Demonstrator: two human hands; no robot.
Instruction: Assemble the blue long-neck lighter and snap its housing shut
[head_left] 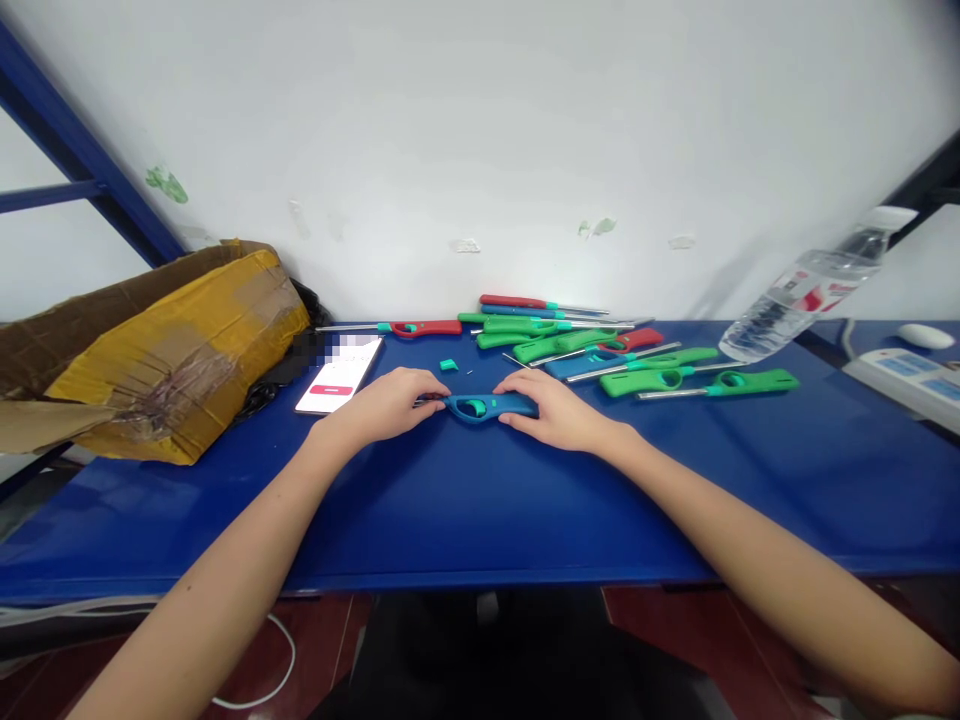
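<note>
Between my two hands a blue long-neck lighter [491,405] lies across the blue table, its green trigger showing in the finger loop. My left hand [394,405] pinches its left end, where the metal neck is mostly covered by my fingers. Around the handle's right end, the fingers and thumb of my right hand [559,410] are closed. Just behind the lighter sits a small green plastic piece [448,365], with a tiny pale bit [470,373] beside it.
Several green, blue and red lighters [637,381] are piled behind and right; a red lighter [427,328] lies near the wall. A phone [340,375] and taped carton [180,360] are left. A water bottle [799,295] and white power strip [911,380] are right.
</note>
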